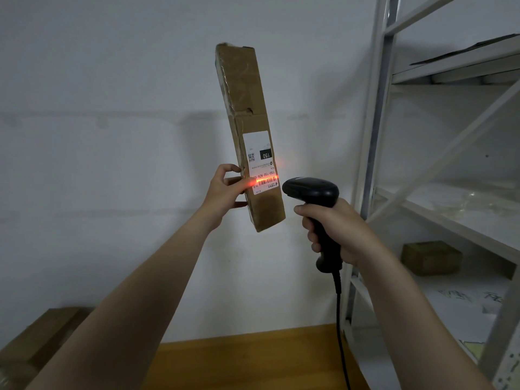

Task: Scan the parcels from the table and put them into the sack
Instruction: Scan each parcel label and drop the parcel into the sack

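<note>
Head view, left grip (225,190) low on tilted parcel (247,88), scanner (312,190) beside

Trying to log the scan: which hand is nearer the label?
Left. The left hand grips the parcel beside the label; the right hand holds the scanner apart, below and right of it.

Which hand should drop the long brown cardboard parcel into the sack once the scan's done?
Left, probably. The left hand grips the long brown cardboard parcel near its lower end, while the right hand is wrapped round the black corded handheld scanner. The sack is not in view.
</note>
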